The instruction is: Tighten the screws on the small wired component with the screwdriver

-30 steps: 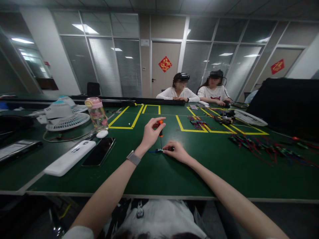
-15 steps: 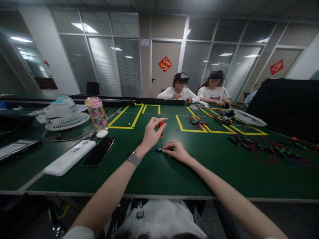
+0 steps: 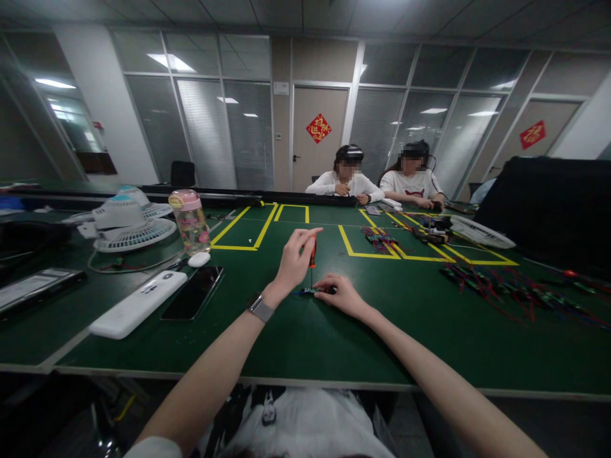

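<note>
My left hand, with a watch on its wrist, is closed round the orange-and-black handle of a screwdriver. The screwdriver stands upright, its thin shaft pointing down at a small circuit board on the green table. My right hand rests on the tabletop and pinches the right end of that board between thumb and fingers. Blue wire shows at the board's left end. The exact spot where the tip meets the board is too small to make out.
To the left lie a black phone, a white power bank, a pink-lidded bottle and white fans. Wired circuit boards are heaped at the right. Yellow tape marks the table. Two people sit opposite.
The fingers of my left hand have shifted round the screwdriver handle. My right hand still holds the board in place. The whole view has moved slightly.
</note>
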A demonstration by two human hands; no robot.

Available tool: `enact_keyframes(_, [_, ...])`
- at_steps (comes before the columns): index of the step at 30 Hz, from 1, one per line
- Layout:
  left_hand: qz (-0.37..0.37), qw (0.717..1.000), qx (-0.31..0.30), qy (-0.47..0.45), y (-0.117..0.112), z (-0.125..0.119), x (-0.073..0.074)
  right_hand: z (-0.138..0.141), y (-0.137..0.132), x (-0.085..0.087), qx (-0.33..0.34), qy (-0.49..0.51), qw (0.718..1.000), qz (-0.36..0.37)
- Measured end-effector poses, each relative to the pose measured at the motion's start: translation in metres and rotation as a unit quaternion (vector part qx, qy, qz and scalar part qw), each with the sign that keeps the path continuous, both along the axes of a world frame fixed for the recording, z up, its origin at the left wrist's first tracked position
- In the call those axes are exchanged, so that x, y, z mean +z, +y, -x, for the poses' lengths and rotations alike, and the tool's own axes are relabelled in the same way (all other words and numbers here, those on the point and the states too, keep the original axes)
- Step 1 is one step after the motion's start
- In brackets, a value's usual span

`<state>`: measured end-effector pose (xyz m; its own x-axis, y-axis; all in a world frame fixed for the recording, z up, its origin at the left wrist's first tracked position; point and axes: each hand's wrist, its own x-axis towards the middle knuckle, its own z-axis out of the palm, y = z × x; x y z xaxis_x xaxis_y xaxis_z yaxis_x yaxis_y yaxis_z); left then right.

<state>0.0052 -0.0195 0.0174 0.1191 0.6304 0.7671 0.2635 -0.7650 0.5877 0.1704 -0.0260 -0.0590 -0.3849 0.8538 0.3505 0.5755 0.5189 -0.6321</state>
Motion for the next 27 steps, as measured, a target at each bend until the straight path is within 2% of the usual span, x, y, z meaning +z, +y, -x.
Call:
enact_keyframes(2, [0.046,0.997,-0.057,-0.038,0.0026,-0.0011,-0.0010,-0.0007,0.0003,-0.0002,0.005,-0.002,1.000,0.002])
enact_keyframes(4, [0.075,0.992,-0.074,-0.070,0.0045,-0.0015,-0.0015,-0.0014,0.0006,-0.0006,0.006,-0.004,1.000,0.001])
enact_keyframes(8, [0.028,0.998,0.015,-0.058,0.0029,-0.0003,-0.0008,-0.0021,0.0011,-0.0018,0.008,-0.001,1.000,-0.002])
enact_keyframes(10, [0.010,0.999,0.035,-0.034,0.0016,-0.0002,-0.0012,-0.0021,0.0014,-0.0022,0.008,0.001,1.000,-0.002])
enact_keyframes(12, [0.021,0.999,0.006,-0.025,0.0017,-0.0013,-0.0030,-0.0021,0.0016,-0.0025,0.010,0.002,1.000,0.000])
enact_keyframes(15, [0.063,0.995,-0.071,-0.042,0.0040,-0.0037,-0.0065,-0.0020,0.0018,-0.0024,0.013,0.000,1.000,-0.001])
enact_keyframes(16, [0.062,0.994,-0.077,-0.045,0.0045,-0.0041,-0.0071,-0.0020,0.0018,-0.0022,0.013,-0.002,1.000,-0.001])
enact_keyframes(20, [0.004,1.000,0.001,-0.024,0.0026,-0.0032,-0.0055,-0.0017,0.0013,-0.0017,0.012,-0.003,1.000,-0.002])
enact_keyframes(22, [-0.006,1.000,0.021,-0.013,0.0009,-0.0025,-0.0037,-0.0018,0.0011,-0.0015,0.010,-0.002,1.000,-0.001])
enact_keyframes(24, [0.011,1.000,-0.006,-0.021,0.0008,-0.0025,-0.0029,-0.0020,0.0010,-0.0016,0.009,-0.002,1.000,0.001])
enact_keyframes(27, [0.073,0.992,-0.082,-0.063,0.0040,-0.0031,-0.0037,-0.0024,0.0012,-0.0019,0.010,0.001,1.000,0.002])
